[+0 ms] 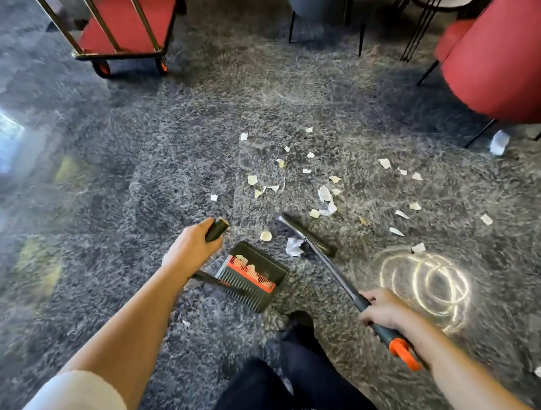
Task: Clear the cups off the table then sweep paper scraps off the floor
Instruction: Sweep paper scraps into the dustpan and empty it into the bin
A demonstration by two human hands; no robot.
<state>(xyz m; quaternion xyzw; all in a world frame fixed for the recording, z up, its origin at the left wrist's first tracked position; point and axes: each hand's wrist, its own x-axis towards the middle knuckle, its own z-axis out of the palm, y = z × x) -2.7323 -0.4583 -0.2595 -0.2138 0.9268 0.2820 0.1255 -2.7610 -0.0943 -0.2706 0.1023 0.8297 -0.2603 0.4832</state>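
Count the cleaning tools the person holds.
2. The dustpan rests on the carpet, its handle gripped by the left hand; the broom, gripped by the right hand, has its head beside the dustpan. None appears hidden.

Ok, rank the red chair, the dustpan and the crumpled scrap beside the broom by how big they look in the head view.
Red chair
dustpan
crumpled scrap
The chair sits farther away, yet looks largest.

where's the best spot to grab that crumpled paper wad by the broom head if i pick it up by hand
Pinch the paper wad by its raised crumpled folds, coming straight down from above. The broom head crowds its right side and the dustpan sits close on the left, so the top is open.
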